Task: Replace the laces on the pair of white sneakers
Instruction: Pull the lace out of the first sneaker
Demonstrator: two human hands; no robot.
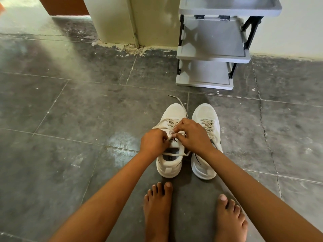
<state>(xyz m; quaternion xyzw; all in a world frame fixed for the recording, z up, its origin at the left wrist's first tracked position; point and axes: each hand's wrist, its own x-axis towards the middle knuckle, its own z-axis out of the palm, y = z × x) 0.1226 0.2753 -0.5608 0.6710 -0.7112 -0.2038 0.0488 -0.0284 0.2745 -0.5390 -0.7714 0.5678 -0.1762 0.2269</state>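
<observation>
My left grip [153, 142] and right grip [192, 135] both pinch the lace [163, 122] over the near sneaker [174, 110]; the second sneaker [204, 110] stands just right of them.

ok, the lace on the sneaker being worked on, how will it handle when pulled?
Probably floppy: the lace trails in a loose curve past the toe onto the floor. Likely light and easy to pinch, as the left hand and right hand both do. A hard tug may drag the sneaker, which stands loose on that smooth floor.
</observation>
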